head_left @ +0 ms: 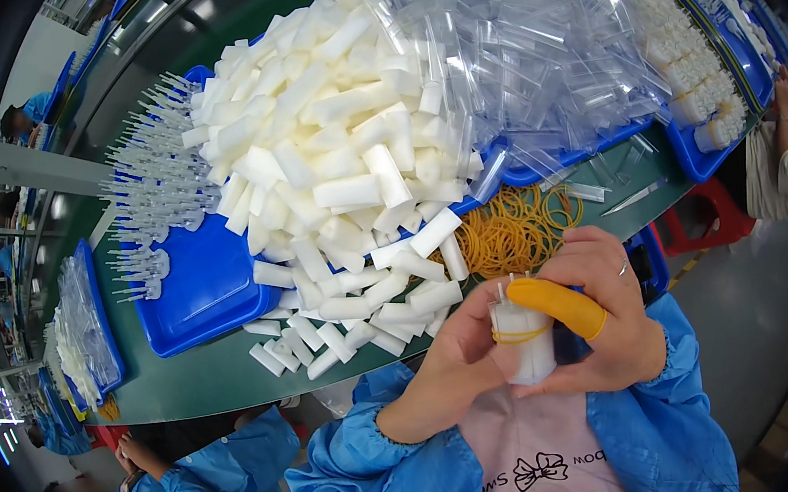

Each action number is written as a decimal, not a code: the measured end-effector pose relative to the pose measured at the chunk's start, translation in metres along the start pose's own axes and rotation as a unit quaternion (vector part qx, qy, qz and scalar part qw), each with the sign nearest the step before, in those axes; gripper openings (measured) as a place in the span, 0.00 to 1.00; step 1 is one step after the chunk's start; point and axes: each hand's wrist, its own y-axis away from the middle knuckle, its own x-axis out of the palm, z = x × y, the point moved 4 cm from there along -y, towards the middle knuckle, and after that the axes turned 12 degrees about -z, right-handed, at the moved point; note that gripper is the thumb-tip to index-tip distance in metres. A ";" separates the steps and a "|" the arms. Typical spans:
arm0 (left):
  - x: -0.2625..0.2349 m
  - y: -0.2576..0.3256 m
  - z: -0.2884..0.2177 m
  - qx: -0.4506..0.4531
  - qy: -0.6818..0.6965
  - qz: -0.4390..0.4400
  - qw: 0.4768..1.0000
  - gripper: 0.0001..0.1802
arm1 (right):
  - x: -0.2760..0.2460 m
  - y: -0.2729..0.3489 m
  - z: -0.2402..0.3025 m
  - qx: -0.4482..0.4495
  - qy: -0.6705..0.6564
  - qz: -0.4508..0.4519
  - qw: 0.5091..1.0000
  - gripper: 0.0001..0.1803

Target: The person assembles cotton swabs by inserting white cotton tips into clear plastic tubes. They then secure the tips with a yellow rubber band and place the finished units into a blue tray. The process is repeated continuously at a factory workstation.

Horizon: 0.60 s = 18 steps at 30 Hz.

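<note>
Close to my body, my left hand [455, 364] and my right hand [613, 324] are closed around a small white bundle [533, 362] held upright. Thin pale stems stick up from its top. An orange rubber band [519, 336] circles the bundle near its upper part. My right hand wears an orange finger cot [559, 304] on one finger, which lies across the top of the bundle. Fingers hide part of the bundle, so its exact make-up cannot be made out. Just beyond my hands lies a heap of orange rubber bands [513, 233].
White foam cylinders [315, 129] form a big pile ahead, beside clear plastic tubes [536, 39]. A blue tray [194, 310] at left borders white stemmed parts [156, 175]. Tweezers [637, 196] lie at right, near a blue tray [687, 156] of banded bundles. Co-workers sit on both sides.
</note>
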 end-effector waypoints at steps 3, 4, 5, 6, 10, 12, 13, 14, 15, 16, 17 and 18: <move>0.006 0.002 -0.004 -0.100 0.068 0.050 0.991 0.35 | -0.002 -0.001 -0.001 0.007 -0.001 -0.006 1.000 0.38; 0.007 0.001 -0.007 -0.084 0.060 0.033 0.994 0.35 | -0.003 -0.002 -0.001 0.006 0.011 0.005 1.000 0.38; 0.008 0.000 -0.009 -0.068 0.052 0.017 0.996 0.35 | -0.003 -0.003 -0.002 0.004 0.024 0.015 1.000 0.38; 0.009 0.000 -0.011 -0.050 0.044 0.001 0.998 0.35 | -0.003 -0.003 -0.001 0.008 0.020 0.015 1.000 0.38; 0.002 -0.004 -0.002 0.004 0.021 -0.026 0.999 0.36 | -0.002 -0.003 0.002 0.003 0.017 0.035 0.999 0.39; 0.001 -0.005 0.000 0.019 0.024 -0.040 0.999 0.36 | -0.001 -0.004 0.003 -0.004 0.026 0.040 0.999 0.38; 0.001 -0.005 0.000 0.019 0.019 -0.041 0.999 0.37 | 0.000 -0.005 0.003 -0.005 0.033 0.035 0.999 0.38; 0.002 -0.004 0.000 0.020 0.013 -0.041 0.999 0.37 | 0.001 -0.006 0.003 -0.005 0.039 0.030 0.999 0.37; 0.003 -0.004 0.000 0.020 0.008 -0.043 0.999 0.38 | 0.002 -0.005 0.003 -0.009 0.038 0.014 0.999 0.37; 0.003 -0.003 0.001 0.010 -0.003 -0.030 0.999 0.38 | 0.004 -0.004 0.001 -0.013 0.036 -0.001 0.999 0.37; 0.002 -0.003 0.001 0.000 -0.015 -0.018 1.000 0.39 | 0.004 -0.004 0.001 -0.017 0.034 -0.016 0.999 0.37; 0.001 -0.002 0.002 -0.009 -0.027 -0.005 1.000 0.39 | 0.003 -0.004 0.001 -0.017 0.030 -0.023 0.999 0.37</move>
